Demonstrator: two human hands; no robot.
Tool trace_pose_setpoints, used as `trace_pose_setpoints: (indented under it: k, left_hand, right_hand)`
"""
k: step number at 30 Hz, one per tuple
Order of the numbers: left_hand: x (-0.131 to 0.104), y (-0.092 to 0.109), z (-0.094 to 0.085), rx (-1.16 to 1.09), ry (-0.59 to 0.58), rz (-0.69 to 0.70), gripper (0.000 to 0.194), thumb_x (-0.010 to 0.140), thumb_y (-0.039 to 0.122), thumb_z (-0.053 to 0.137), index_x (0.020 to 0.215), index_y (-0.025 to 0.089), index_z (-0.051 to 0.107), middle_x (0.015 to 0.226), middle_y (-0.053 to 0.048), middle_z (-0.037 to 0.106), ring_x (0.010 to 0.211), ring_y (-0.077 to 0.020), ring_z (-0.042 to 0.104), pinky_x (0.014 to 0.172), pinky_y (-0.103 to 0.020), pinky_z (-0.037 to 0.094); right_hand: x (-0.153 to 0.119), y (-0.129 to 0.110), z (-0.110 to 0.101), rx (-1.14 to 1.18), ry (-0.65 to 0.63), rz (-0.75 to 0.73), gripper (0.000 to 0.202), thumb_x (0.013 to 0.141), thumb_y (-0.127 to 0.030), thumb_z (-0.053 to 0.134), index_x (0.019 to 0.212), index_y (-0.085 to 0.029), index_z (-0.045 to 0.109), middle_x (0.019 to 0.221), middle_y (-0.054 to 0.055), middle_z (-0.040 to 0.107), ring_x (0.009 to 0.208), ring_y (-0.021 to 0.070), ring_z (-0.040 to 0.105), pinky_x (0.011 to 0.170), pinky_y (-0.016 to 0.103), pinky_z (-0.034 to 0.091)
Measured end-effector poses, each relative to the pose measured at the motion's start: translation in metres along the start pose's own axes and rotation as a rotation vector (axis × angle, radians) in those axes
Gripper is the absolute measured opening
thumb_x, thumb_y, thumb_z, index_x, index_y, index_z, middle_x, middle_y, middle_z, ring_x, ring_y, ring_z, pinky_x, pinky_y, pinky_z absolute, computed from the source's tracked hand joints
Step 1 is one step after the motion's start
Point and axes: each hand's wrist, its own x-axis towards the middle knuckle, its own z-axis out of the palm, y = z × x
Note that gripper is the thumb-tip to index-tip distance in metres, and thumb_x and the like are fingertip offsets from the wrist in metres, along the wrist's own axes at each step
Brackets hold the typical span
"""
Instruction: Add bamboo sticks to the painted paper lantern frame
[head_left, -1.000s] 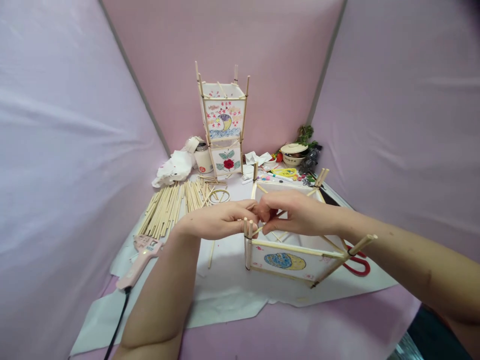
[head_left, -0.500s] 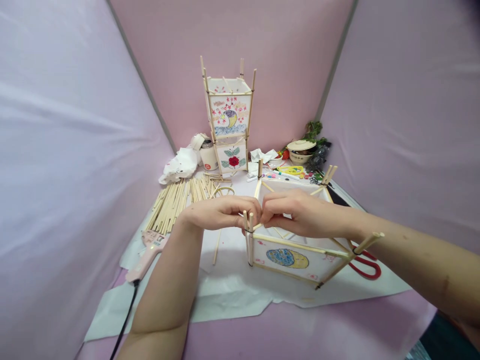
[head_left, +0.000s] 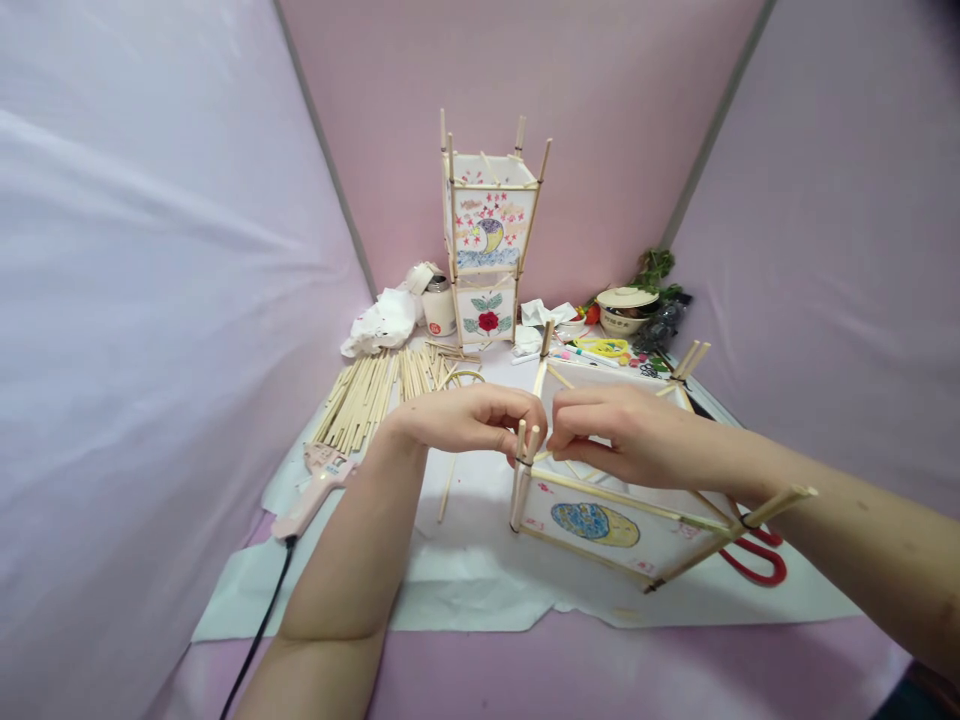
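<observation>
A box-shaped lantern frame (head_left: 652, 540) of thin wooden sticks with white paper sides stands in front of me, its near panel drawn with a blue and yellow oval. My left hand (head_left: 487, 418) is curled closed at its left corner, fingertips on the frame's edge behind two upright stick ends (head_left: 528, 440). Over the frame's opening is my right hand (head_left: 619, 428), thumb and fingers pinched together close to the left fingertips. Whatever the right fingers hold is too small or hidden to make out.
A taller two-tier paper lantern (head_left: 491, 235) stands at the back. Many loose sticks (head_left: 356, 400) and a pink glue gun (head_left: 311, 500) with a black cord lie left. Red-handled scissors (head_left: 761, 570) lie right of the frame. Behind are a lidded bowl (head_left: 626, 315) and a jar (head_left: 438, 308).
The whole view has swung, so everything sits further right in the picture. My right hand has drawn slightly away from my left; the left stays at the frame's corner.
</observation>
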Motion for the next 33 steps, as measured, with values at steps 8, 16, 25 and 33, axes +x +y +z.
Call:
trace_pose_setpoints:
  k: [8, 16, 25, 33]
  left_hand:
    - [0.005, 0.000, 0.007, -0.046, 0.074, -0.022, 0.013, 0.086, 0.029, 0.059, 0.080, 0.017, 0.061, 0.078, -0.003, 0.059, 0.074, -0.0138, 0.057, 0.068, -0.026, 0.050]
    - [0.001, 0.012, 0.008, -0.131, 0.181, -0.102, 0.011, 0.086, 0.027, 0.057, 0.092, 0.018, 0.060, 0.096, -0.004, 0.059, 0.070, -0.0110, 0.057, 0.059, -0.023, 0.051]
    - [-0.009, 0.019, 0.012, 0.014, 0.521, -0.303, 0.026, 0.085, 0.038, 0.057, 0.104, 0.022, 0.062, 0.116, -0.005, 0.058, 0.079, -0.0144, 0.062, 0.065, -0.027, 0.054]
    - [-0.031, -0.010, 0.056, -0.057, 1.103, -0.368, 0.034, 0.083, 0.045, 0.059, 0.103, 0.018, 0.058, 0.104, -0.007, 0.063, 0.096, -0.0220, 0.062, 0.083, -0.036, 0.051]
  right_hand:
    - [0.001, -0.001, 0.000, 0.049, -0.006, 0.030, 0.014, 0.092, -0.018, 0.051, 0.081, -0.019, 0.060, 0.086, 0.003, 0.061, 0.074, 0.0125, 0.054, 0.064, 0.024, 0.037]
    - [-0.003, 0.001, -0.014, 0.148, 0.035, 0.106, 0.013, 0.090, -0.030, 0.058, 0.087, -0.019, 0.064, 0.086, 0.004, 0.065, 0.077, 0.0146, 0.058, 0.070, 0.027, 0.043]
    - [-0.069, 0.011, -0.033, 0.280, 0.932, 0.403, 0.018, 0.086, -0.038, 0.061, 0.084, -0.021, 0.066, 0.082, 0.004, 0.066, 0.077, 0.0174, 0.063, 0.074, 0.033, 0.052]
    - [-0.118, 0.060, 0.033, 0.552, 1.271, 0.592, 0.027, 0.086, -0.040, 0.059, 0.107, -0.022, 0.063, 0.105, 0.005, 0.067, 0.093, 0.0162, 0.064, 0.087, 0.034, 0.052]
